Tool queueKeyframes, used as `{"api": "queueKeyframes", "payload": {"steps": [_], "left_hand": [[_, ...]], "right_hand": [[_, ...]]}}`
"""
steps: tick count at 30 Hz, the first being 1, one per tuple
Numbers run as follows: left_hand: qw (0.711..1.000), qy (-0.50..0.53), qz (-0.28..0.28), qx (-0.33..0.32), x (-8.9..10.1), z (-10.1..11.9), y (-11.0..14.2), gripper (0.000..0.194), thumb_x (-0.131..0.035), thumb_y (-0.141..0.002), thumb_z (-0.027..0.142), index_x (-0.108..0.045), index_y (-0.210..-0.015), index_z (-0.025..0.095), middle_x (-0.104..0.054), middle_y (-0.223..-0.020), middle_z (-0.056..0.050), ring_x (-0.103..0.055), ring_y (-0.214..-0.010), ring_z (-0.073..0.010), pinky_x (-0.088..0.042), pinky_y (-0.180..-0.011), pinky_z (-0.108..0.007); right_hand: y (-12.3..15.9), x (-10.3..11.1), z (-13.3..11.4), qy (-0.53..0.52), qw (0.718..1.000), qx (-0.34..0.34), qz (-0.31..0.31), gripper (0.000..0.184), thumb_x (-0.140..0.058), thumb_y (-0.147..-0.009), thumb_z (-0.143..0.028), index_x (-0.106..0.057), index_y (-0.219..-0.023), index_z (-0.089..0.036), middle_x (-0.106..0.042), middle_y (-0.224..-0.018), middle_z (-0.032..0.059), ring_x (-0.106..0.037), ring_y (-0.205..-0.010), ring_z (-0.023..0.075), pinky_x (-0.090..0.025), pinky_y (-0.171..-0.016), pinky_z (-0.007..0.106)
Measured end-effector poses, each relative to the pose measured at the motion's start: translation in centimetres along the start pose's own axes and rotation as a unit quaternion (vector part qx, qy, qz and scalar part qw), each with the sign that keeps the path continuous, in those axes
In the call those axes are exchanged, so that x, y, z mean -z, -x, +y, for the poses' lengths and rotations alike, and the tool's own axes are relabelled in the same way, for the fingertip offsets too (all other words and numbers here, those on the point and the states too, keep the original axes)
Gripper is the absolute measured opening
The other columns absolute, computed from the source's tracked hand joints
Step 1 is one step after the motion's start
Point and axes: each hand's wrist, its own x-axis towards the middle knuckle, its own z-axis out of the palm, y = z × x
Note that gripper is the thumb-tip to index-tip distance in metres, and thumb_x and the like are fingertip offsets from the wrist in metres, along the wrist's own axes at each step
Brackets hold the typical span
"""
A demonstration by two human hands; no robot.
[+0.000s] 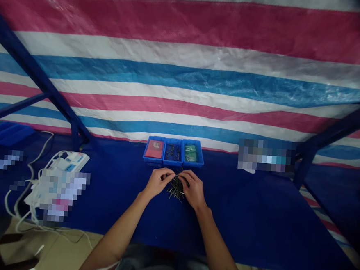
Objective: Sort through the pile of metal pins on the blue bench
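A loose heap of thin dark metal pieces, like screws or pins (175, 191), lies on the blue tabletop between my hands. My left hand (158, 182) is closed in a pinch at the heap's upper left. From the other side my right hand (194, 189) is pinched too, its fingertips nearly meeting the left ones. A slim metal piece (177, 175) spans the small gap between the fingertips; its exact kind is too small to make out. Just beyond stand three joined blue bins: the left bin (146, 159) holds a red packet, the middle bin (172, 163) similar thin pieces, the right bin (200, 162) green packets.
White power strips (78, 161) with tangled cables lie on the left of the blue table (248, 222). A blurred-out item (265, 155) sits at the back right. Blue frame bars (51, 95) slant at both sides before a striped tarp (183, 82).
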Motion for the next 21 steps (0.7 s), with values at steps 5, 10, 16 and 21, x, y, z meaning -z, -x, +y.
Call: {"api": "queueKeyframes", "payload": {"steps": [5, 10, 16, 21], "left_hand": [[0.999, -0.016, -0.035, -0.004, 0.01, 0.23, 0.02, 0.034, -0.057, -0.093, 0.042, -0.073, -0.087, 0.014, -0.067, -0.072, -0.004, -0.047, -0.057, -0.0115, -0.036, -0.059, -0.023], [0.998, -0.029, -0.055, -0.011, -0.03, 0.09, 0.07, 0.030, -0.056, -0.094, 0.038, -0.072, -0.086, 0.014, -0.065, -0.070, -0.002, -0.048, -0.058, -0.0110, -0.036, -0.059, -0.023], [0.997, -0.029, -0.070, -0.006, -0.05, -0.04, 0.08, 0.028, -0.054, -0.095, 0.036, -0.071, -0.087, 0.015, -0.067, -0.072, -0.001, -0.053, -0.061, -0.0116, -0.037, -0.060, -0.022], [0.997, -0.027, -0.070, -0.006, -0.03, 0.08, 0.05, 0.025, -0.055, -0.095, 0.033, -0.071, -0.089, 0.016, -0.069, -0.073, -0.001, -0.056, -0.062, -0.0122, -0.039, -0.062, -0.022]], "right_hand": [[0.14, -0.15, 0.10, 0.000, 1.000, 0.013, -0.006, 0.021, -0.050, -0.100, -0.028, -0.071, -0.100, -0.025, -0.068, -0.099, 0.0057, -0.066, -0.088, 0.0180, -0.054, -0.082, 0.031], [0.16, -0.23, -0.06, 0.003, 1.000, 0.029, -0.008, 0.022, -0.051, -0.099, -0.025, -0.072, -0.102, -0.025, -0.068, -0.099, 0.0056, -0.067, -0.088, 0.0175, -0.054, -0.081, 0.030], [0.15, -0.33, -0.02, -0.012, 1.000, 0.024, -0.007, 0.021, -0.051, -0.100, -0.025, -0.072, -0.102, -0.024, -0.068, -0.097, 0.0058, -0.066, -0.085, 0.0169, -0.054, -0.080, 0.028], [0.28, -0.55, 0.28, -0.017, 1.000, 0.019, -0.011, 0.021, -0.051, -0.100, -0.025, -0.072, -0.100, -0.024, -0.067, -0.097, 0.0056, -0.066, -0.085, 0.0171, -0.053, -0.080, 0.029]]}}
